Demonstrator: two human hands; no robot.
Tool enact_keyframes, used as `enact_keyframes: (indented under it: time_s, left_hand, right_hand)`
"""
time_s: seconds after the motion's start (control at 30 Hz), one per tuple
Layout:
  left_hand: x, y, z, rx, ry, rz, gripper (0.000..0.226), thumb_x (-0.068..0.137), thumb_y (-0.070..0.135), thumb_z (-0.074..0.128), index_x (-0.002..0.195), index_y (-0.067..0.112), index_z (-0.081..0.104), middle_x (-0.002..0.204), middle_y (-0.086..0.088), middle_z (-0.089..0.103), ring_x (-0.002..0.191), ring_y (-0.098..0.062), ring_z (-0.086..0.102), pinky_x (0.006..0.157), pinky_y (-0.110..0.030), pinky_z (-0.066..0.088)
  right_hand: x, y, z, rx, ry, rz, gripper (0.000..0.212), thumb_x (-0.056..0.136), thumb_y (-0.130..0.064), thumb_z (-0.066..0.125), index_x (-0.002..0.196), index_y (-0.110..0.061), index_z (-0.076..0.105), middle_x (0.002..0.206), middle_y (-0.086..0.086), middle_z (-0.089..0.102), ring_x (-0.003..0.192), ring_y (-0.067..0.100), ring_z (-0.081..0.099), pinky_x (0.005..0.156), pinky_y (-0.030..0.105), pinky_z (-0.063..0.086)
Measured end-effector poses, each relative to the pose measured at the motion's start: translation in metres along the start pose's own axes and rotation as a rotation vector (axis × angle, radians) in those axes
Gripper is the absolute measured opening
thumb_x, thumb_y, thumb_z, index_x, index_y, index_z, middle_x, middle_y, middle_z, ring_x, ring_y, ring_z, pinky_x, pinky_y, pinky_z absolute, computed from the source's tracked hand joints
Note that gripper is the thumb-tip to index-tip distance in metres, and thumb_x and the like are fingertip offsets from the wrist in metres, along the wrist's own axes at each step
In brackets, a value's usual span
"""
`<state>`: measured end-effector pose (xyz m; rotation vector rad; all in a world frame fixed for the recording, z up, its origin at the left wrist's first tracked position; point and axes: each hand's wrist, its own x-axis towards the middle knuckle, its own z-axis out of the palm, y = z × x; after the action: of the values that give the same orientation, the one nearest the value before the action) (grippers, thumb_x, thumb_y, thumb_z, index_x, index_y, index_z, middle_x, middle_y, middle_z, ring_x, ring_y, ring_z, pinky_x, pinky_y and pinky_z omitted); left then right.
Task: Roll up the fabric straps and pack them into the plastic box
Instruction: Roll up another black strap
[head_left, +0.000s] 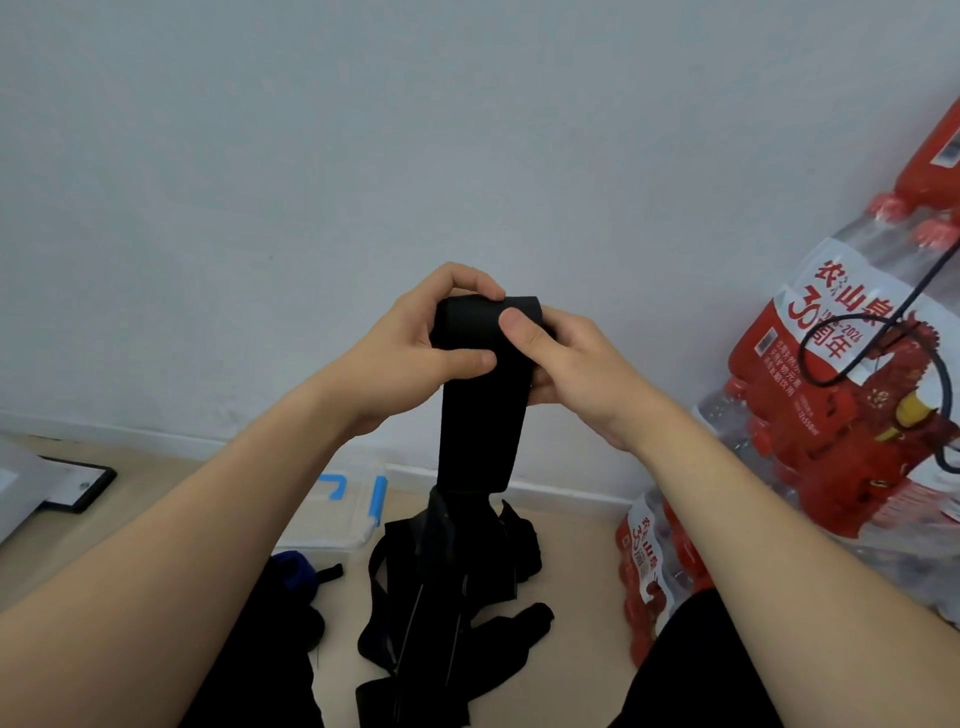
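Left hand (415, 338) and right hand (566, 358) both pinch the rolled top of a black strap (480, 405), thumbs pressed on its front. Strap tail hangs down to a heap of black straps (447, 587) on the floor. Clear plastic box (332, 514) just left of that heap.

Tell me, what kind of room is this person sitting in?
Probably a plain room in a home or small office, used partly for storage. A bare white wall meets a light wood-look floor, shrink-wrapped packs of bottled water lean in the corner, and a clear plastic box sits on the floor.
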<state>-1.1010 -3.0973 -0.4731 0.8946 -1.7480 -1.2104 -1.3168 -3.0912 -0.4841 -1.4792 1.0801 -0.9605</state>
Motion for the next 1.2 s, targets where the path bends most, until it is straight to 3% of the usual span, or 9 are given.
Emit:
enact_keyframes:
  time_s: [0.17,0.37,0.5,0.57,0.73,0.87,0.97,1.07,1.2]
  left_hand:
    - [0.001,0.001,0.002,-0.087,0.046,-0.150,0.039,0.108,0.044,0.062,0.142,0.026,0.059,0.130,0.001,0.072,0.115,-0.010,0.072,0.102,-0.037,0.057]
    - [-0.004,-0.002,-0.002,0.073,-0.028,-0.115,0.037,0.108,0.025,0.065,0.142,0.023,0.052,0.125,-0.004,0.068,0.107,-0.013,0.077,0.083,-0.031,0.065]
    - [-0.004,-0.001,-0.002,0.057,-0.039,-0.018,0.046,0.101,0.008,0.075,0.138,0.024,0.054,0.125,-0.009,0.067,0.093,-0.019,0.078,0.081,-0.030,0.064]
    - [-0.004,-0.001,-0.003,0.113,-0.007,0.023,0.051,0.096,0.004,0.081,0.134,0.028,0.057,0.123,-0.007,0.068,0.091,-0.016,0.076,0.081,-0.029,0.063]
    - [-0.004,0.001,-0.003,-0.001,-0.040,-0.124,0.051,0.089,0.032,0.081,0.135,0.030,0.060,0.125,-0.004,0.072,0.108,-0.015,0.075,0.090,-0.034,0.062]
    - [-0.005,0.005,-0.008,-0.052,-0.103,-0.172,0.038,0.106,0.042,0.068,0.136,0.019,0.067,0.124,-0.010,0.077,0.111,-0.028,0.079,0.080,-0.037,0.066]
    - [-0.004,0.004,-0.002,-0.033,0.015,-0.126,0.031,0.108,0.034,0.065,0.134,0.017,0.065,0.124,-0.010,0.075,0.110,-0.025,0.078,0.078,-0.038,0.067]
    - [0.000,0.001,0.006,-0.084,0.161,-0.099,0.031,0.110,0.031,0.063,0.138,0.017,0.059,0.129,-0.009,0.072,0.114,-0.023,0.076,0.079,-0.040,0.067]
    - [0.004,0.003,0.006,-0.262,0.269,-0.077,0.032,0.111,0.028,0.061,0.139,0.015,0.057,0.135,-0.013,0.071,0.119,-0.026,0.075,0.086,-0.050,0.067]
  right_hand:
    - [0.000,-0.001,-0.003,0.034,0.007,-0.076,0.029,0.105,-0.023,0.071,0.134,-0.017,0.068,0.120,0.012,0.079,0.112,0.029,0.078,0.096,0.051,0.065]
    - [-0.002,0.002,-0.008,0.029,0.009,-0.094,0.046,0.093,-0.023,0.080,0.136,-0.027,0.066,0.117,0.004,0.072,0.118,0.027,0.070,0.102,0.050,0.062]
    - [0.001,-0.003,-0.002,0.112,0.004,0.031,0.054,0.100,-0.052,0.064,0.138,-0.013,0.062,0.130,0.010,0.074,0.117,0.025,0.074,0.101,0.047,0.060]
    - [0.001,-0.002,-0.004,0.069,0.003,0.020,0.048,0.108,-0.045,0.062,0.138,-0.007,0.062,0.132,0.018,0.073,0.119,0.030,0.075,0.105,0.053,0.059]
    - [-0.003,-0.003,0.002,0.019,0.097,-0.085,0.028,0.102,-0.019,0.075,0.129,-0.012,0.070,0.123,0.018,0.074,0.117,0.033,0.074,0.107,0.054,0.059]
    - [-0.004,-0.004,0.006,0.087,0.169,-0.131,0.041,0.089,-0.029,0.088,0.125,-0.015,0.073,0.125,0.013,0.074,0.122,0.031,0.072,0.108,0.051,0.059]
    - [0.000,0.000,-0.003,0.190,0.073,-0.033,0.072,0.077,-0.039,0.092,0.138,-0.015,0.061,0.129,0.016,0.075,0.120,0.032,0.075,0.108,0.051,0.058]
    - [0.002,0.013,-0.019,0.009,-0.087,0.157,0.097,0.073,-0.038,0.097,0.153,-0.027,0.043,0.129,0.008,0.078,0.122,0.024,0.075,0.112,0.050,0.053]
    - [0.001,0.032,-0.020,-0.186,-0.340,0.333,0.073,0.087,-0.008,0.089,0.147,-0.031,0.055,0.123,-0.001,0.081,0.109,0.016,0.072,0.094,0.038,0.047]
